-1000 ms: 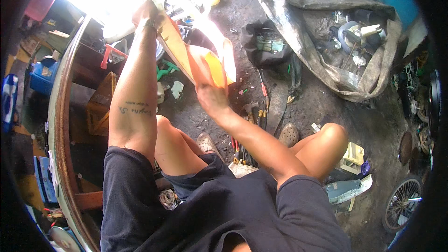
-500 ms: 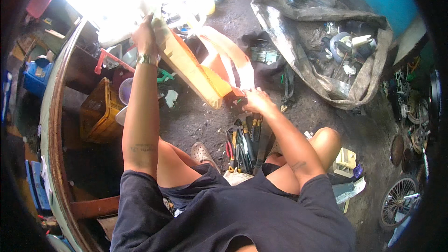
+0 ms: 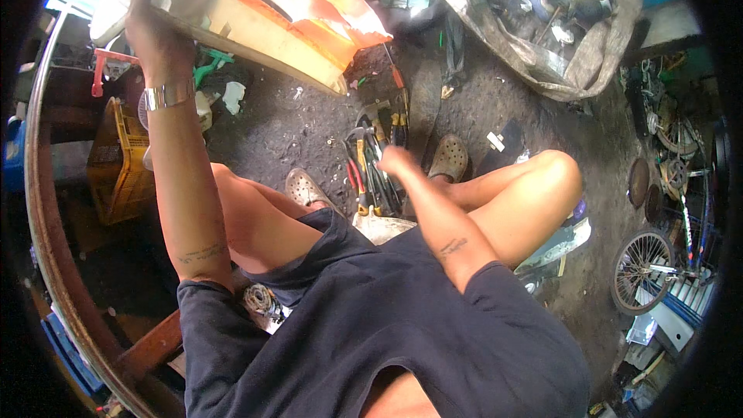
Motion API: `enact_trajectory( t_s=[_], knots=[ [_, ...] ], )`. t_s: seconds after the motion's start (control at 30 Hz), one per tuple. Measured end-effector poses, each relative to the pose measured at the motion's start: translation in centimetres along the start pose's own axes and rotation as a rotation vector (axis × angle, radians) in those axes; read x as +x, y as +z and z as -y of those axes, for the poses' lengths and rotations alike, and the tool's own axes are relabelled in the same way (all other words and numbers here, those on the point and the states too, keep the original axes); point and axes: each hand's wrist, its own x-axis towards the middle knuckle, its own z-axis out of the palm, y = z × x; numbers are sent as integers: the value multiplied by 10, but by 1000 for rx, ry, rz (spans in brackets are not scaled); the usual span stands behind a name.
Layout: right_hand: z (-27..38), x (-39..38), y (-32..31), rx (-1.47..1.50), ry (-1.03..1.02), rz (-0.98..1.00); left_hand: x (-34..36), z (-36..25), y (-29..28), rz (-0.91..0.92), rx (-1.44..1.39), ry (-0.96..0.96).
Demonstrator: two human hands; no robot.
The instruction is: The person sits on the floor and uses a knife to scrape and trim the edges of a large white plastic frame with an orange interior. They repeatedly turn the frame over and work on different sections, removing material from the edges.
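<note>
Since half a second ago, the right hand (image 3: 396,161) has let go of the orange-and-cream panel (image 3: 255,19) and dropped to the hand tools (image 3: 375,162) on the dirt floor (image 3: 302,128); how far it is open cannot be told. Only the left hand (image 3: 159,27) grips the panel, raised above the floor's far-left part.

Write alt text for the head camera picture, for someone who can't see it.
A seated person's left hand holds up a long cream and orange plastic panel, while the right hand reaches down to a pile of hand tools on the dirt floor.
</note>
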Motion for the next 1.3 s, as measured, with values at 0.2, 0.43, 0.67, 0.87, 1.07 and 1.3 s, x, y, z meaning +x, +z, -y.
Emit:
enact_trajectory(
  t_s=[0.2,0.43,0.67,0.87,1.07,1.3],
  knots=[
    [-3,-28,91,92,230,-264,-14,2,-24,-18,38,46],
    [-4,-24,52,130,223,-99,-25,5,-35,-162,21,71],
    [73,-90,-52,393,-367,-440,48,-12,-22,144,104,-22],
    [202,-244,-132,167,-1188,-135,218,12,-179,332,60,-460],
    [194,-257,-127,-275,-1319,-196,126,-6,-44,250,644,-238],
    [198,-245,-120,-171,-1309,-504,117,-2,-42,290,502,-95]
  ],
)
